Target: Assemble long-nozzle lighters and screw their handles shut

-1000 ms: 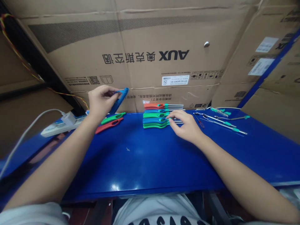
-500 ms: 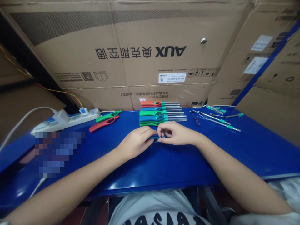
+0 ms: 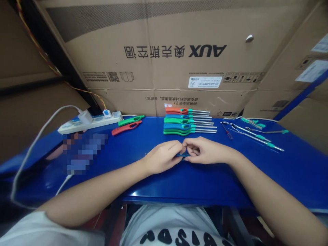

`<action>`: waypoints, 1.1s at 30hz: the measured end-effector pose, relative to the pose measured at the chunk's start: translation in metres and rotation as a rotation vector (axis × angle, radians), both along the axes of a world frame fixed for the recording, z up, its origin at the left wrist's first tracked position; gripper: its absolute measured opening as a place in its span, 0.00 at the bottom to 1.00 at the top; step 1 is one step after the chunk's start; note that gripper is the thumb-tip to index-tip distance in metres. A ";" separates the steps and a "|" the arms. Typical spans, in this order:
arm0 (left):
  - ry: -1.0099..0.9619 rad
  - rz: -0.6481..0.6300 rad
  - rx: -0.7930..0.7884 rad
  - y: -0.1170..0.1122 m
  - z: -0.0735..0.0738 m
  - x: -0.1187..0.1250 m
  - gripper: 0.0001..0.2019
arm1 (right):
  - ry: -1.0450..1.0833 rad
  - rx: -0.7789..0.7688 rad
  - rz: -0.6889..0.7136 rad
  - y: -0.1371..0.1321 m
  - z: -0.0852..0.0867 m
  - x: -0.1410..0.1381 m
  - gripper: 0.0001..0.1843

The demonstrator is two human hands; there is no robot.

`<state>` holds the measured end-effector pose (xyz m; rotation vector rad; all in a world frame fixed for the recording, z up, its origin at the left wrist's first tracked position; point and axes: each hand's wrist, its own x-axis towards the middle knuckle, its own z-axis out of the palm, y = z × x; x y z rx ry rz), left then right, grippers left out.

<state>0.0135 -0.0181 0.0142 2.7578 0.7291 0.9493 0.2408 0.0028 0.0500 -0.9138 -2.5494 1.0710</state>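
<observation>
My left hand point(image 3: 164, 157) and my right hand point(image 3: 206, 150) meet over the middle of the blue table point(image 3: 143, 177), fingers pinched together on a blue plastic handle point(image 3: 183, 154), of which only a sliver shows between them. Just behind my hands lies a neat stack of assembled lighters point(image 3: 189, 122) with red, blue and green handles and metal tubes pointing right. A loose green handle point(image 3: 131, 120) and a loose red handle point(image 3: 126, 127) lie to the left.
Several metal rods with teal fittings point(image 3: 256, 135) lie at the back right. A white power strip point(image 3: 89, 121) with a cable sits at the back left. Big cardboard boxes point(image 3: 174, 54) wall in the table's far edge.
My left hand brought the blue handle from up at the left down to the table's middle. My right hand left the stack and joined it there; both now pinch the handle.
</observation>
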 end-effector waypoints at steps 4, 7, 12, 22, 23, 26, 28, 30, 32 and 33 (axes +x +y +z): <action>0.098 0.011 -0.065 0.002 -0.001 -0.001 0.04 | -0.144 0.057 -0.006 0.005 0.001 0.009 0.06; 0.230 0.053 -0.110 0.004 0.001 -0.002 0.07 | -0.261 0.121 -0.066 0.012 0.000 0.020 0.07; 0.306 0.169 -0.185 0.007 0.004 -0.005 0.17 | -0.353 0.109 -0.124 0.021 -0.002 0.031 0.08; 0.145 0.190 -0.414 0.013 0.004 -0.007 0.13 | -0.294 -0.047 -0.104 0.019 0.006 0.036 0.13; 0.153 0.188 -0.402 0.014 0.003 -0.007 0.13 | -0.297 -0.046 -0.101 0.019 0.006 0.036 0.12; 0.164 0.190 -0.366 0.015 0.001 -0.008 0.14 | -0.311 -0.031 -0.094 0.018 0.006 0.035 0.10; 0.172 0.188 -0.351 0.016 -0.001 -0.008 0.15 | -0.315 -0.018 -0.087 0.018 0.006 0.034 0.09; 0.188 0.183 -0.323 0.017 -0.002 -0.008 0.15 | -0.307 -0.011 -0.084 0.018 0.006 0.034 0.09; 0.198 0.180 -0.297 0.018 -0.003 -0.008 0.15 | -0.278 -0.002 -0.087 0.019 0.005 0.034 0.11; 0.201 0.183 -0.290 0.019 -0.003 -0.008 0.15 | -0.252 0.012 -0.094 0.020 0.005 0.034 0.12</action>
